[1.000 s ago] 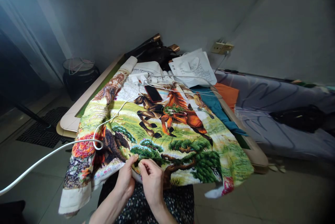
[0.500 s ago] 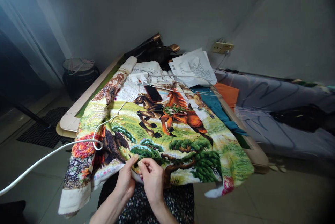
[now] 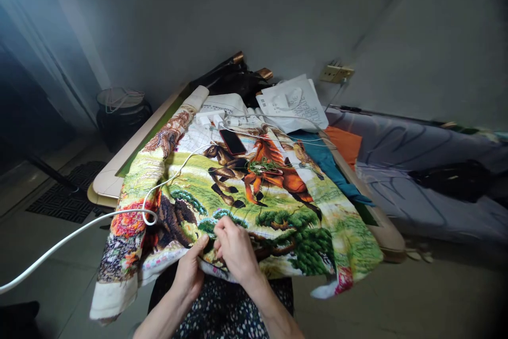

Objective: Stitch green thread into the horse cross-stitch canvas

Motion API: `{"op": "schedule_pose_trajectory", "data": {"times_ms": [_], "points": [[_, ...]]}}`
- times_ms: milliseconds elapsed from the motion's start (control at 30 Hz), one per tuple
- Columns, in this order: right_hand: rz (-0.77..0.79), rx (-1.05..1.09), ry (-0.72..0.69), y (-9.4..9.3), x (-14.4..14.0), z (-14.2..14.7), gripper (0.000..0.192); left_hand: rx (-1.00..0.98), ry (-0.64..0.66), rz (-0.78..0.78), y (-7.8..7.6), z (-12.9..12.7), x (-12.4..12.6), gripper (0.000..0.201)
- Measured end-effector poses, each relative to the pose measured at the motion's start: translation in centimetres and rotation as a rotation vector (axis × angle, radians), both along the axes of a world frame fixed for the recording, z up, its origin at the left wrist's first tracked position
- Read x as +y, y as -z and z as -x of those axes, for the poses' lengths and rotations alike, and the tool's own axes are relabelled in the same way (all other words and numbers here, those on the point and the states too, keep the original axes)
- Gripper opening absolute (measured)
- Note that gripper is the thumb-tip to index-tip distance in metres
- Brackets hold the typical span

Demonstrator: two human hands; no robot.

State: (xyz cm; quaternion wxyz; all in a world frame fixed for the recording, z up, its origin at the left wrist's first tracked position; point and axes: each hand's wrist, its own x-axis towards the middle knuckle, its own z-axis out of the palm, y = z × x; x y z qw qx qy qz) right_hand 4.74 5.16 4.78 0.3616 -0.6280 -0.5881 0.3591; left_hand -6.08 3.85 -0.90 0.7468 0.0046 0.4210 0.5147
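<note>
A large cross-stitch cloth (image 3: 190, 170) with horses, trees and grass lies over the table and hangs past its front edge. My left hand (image 3: 189, 270) grips the cloth's near edge, thumb on top and fingers underneath. Just right of it, my right hand (image 3: 235, 249) is raised slightly over the stitched tree, thumb and fingers pinched together. Whatever sits in that pinch is too small to make out. A tangle of green thread (image 3: 264, 166) rests on the orange horse.
A phone (image 3: 233, 142) lies on the cloth beside a white charger (image 3: 210, 117). From there a white cable (image 3: 71, 241) loops over the rolled left side. White bags (image 3: 291, 103) and teal fabric (image 3: 325, 162) are at the back right. A wall socket (image 3: 336, 73) is behind.
My right hand has lifted away from my left thumb, up and slightly right, still pinched. The left hand keeps its hold on the cloth's edge.
</note>
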Motion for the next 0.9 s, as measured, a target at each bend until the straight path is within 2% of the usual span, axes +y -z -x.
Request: {"op": "schedule_pose_trajectory", "data": {"times_ms": [100,200,300,367,433,500,600,700,767,900], "points": [[-0.148,0.35,0.25,-3.1,0.2,-4.2,0.022,-0.002,-0.029,0.024,-0.2,0.0,-0.1,0.022],[-0.407,0.673,0.34,-7.9,-0.1,-11.4,0.028,0.002,-0.049,0.041,-0.3,-0.1,-0.1,0.025],[-0.753,0.764,0.435,-11.6,-0.7,-17.3,0.038,-0.005,-0.05,0.056,-0.2,-0.1,-0.1,0.024],[-0.883,0.691,0.486,-12.1,-1.0,-18.5,0.04,-0.015,-0.047,0.058,-0.2,-0.2,-0.1,0.024],[-0.885,0.589,0.475,-10.9,-0.9,-17.3,0.039,-0.019,-0.051,0.062,-0.2,-0.2,-0.1,0.023],[-0.753,0.545,0.408,-8.6,-0.9,-14.5,0.034,-0.024,-0.049,0.064,-0.3,-0.2,-0.2,0.022],[-0.385,0.54,0.245,-4.6,-1.3,-9.6,0.023,-0.03,-0.037,0.058,-0.6,-0.2,-0.2,0.021],[-0.063,0.386,0.025,-1.7,-2.1,-6.0,0.021,-0.027,-0.023,0.057,-0.7,-0.1,-0.3,0.02],[0.007,0.237,-0.07,-0.7,-2.5,-4.5,0.021,-0.022,-0.003,0.055,-0.6,0.0,-0.3,0.018],[-0.043,-0.019,-0.115,0.5,-2.7,-2.8,0.024,0.002,-0.005,0.037,0.0,0.0,-0.4,0.016]]}}
